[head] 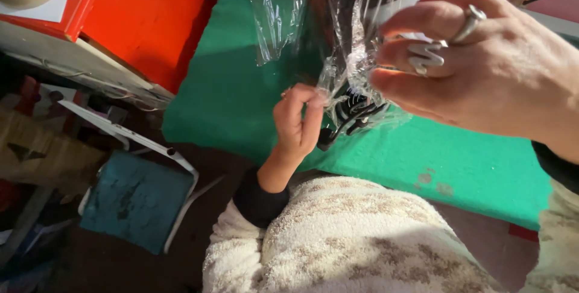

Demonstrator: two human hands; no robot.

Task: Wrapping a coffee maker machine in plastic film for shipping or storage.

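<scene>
clear crinkly plastic bag [353, 46] over far edge of green felt-covered table [241, 88] | black curved hair clip [353, 115] inside bag | teal square-seated white-framed stool [136, 199] left of table's near-left corner

Clear crinkled plastic bag [356, 58] over green mat; 1 empty bag [276, 12] behind.

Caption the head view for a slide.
Both hands, left and right, pinch a clear plastic bag over green cloth.
</scene>
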